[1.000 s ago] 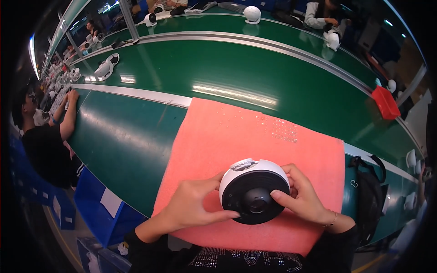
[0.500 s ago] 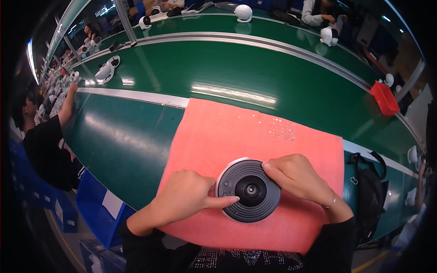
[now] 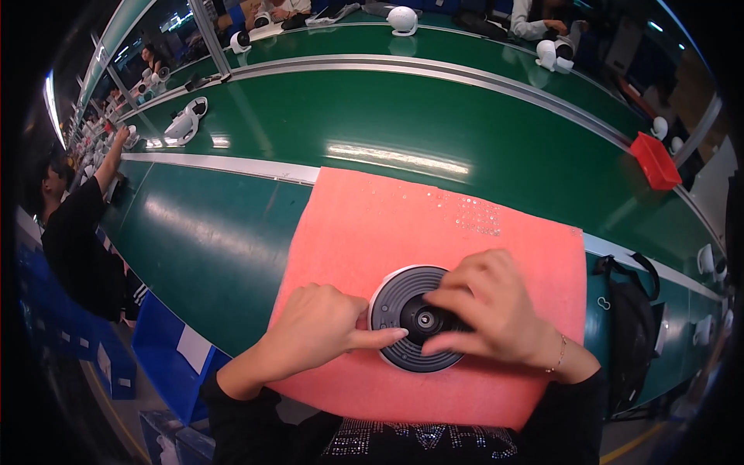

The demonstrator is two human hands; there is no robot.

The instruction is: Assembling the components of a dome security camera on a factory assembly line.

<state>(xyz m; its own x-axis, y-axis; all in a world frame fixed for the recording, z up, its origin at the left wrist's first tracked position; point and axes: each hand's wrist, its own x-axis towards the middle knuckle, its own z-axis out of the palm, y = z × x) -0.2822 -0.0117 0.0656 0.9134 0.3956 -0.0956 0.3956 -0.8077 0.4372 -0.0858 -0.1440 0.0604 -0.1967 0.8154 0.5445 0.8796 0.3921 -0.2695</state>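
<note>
1. Green worktop (image 3: 209, 225) runs along the near side, its far edge bordered by a pale strip (image 3: 232, 165); a long green surface (image 3: 294, 116) stretches beyond, with a white unit (image 3: 186, 122) on its left part and a red bin (image 3: 655, 161) toward its right end.
2. Pink cloth (image 3: 364, 225) covers part of the worktop, with small shiny dots (image 3: 477, 217) near its far edge; just past its right edge is a black bag (image 3: 629, 333).
3. Over the middle of the cloth, slightly toward the near edge, is a round device (image 3: 415, 310); whether it rests on the cloth or is held just above cannot be told.
4. Its lens (image 3: 425, 318) points up toward the wearer's head; from here the outline is near circular, so a long axis cannot be made out.
5. Dark grey concentric ridges surround a black, glossy centre, and a white rim (image 3: 397, 276) shows along the upper left.
6. Left hand (image 3: 314, 325): its grip pinches the device's left side, thumb laid across the ridged front, fingers curled at the edge.
7. Right hand (image 3: 496, 314): blurred, over the device's right part, thumb and fingers apart around the lens; whether this grip pinches anything cannot be told.
</note>
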